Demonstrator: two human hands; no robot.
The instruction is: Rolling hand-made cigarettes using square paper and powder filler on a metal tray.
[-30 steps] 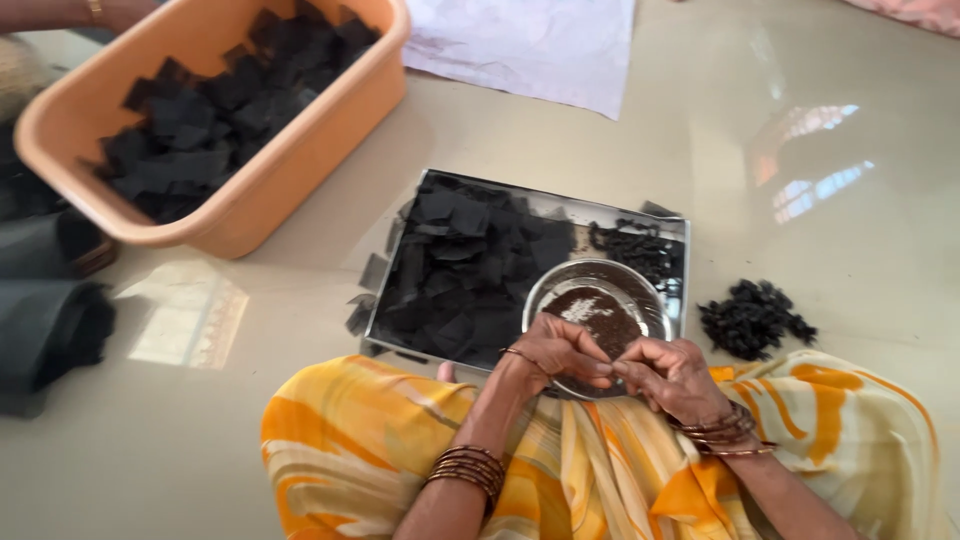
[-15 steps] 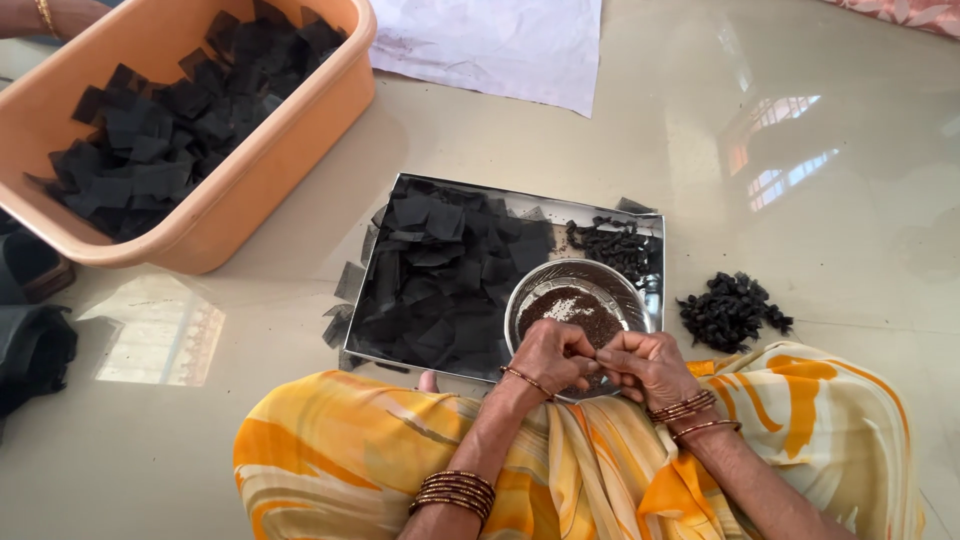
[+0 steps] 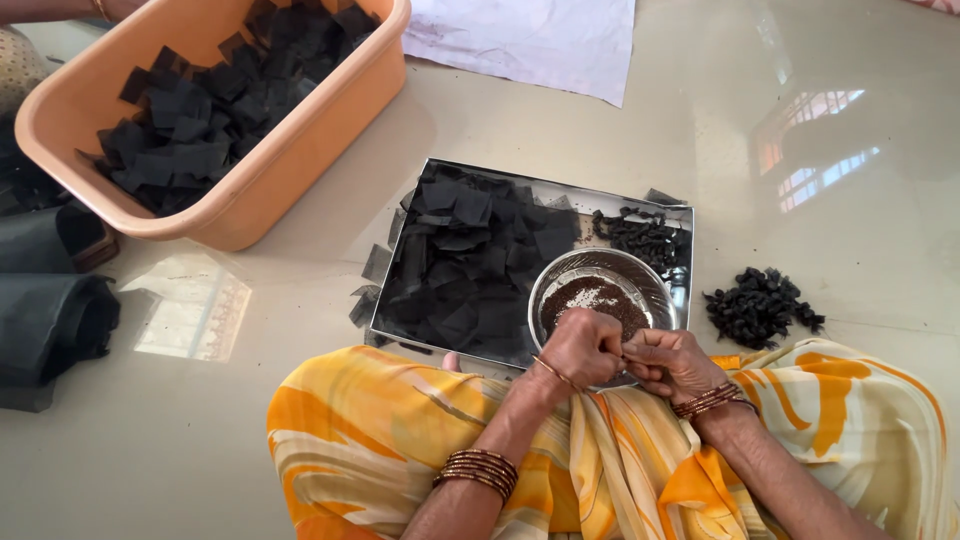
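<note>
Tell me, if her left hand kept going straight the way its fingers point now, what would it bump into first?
The left hand points sideways at the right hand, fingertips already meeting, so it would probably press into that hand first. Both hover above the round metal bowl; height is unclear.

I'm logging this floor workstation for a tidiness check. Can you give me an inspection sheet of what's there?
Surface: glossy pale floor, window glare on it.
Job's things: metal tray of black squares; steel bowl with brown granules; both by the lap.
Clutter: orange tub of black pieces, loose dark heap, white sheet, dark rolls.
Grippers: left hand and right hand pinched together over the bowl; anything held is too small to tell.
Cables: nothing seen.
Surroundings: another person's arm at top left.
</note>
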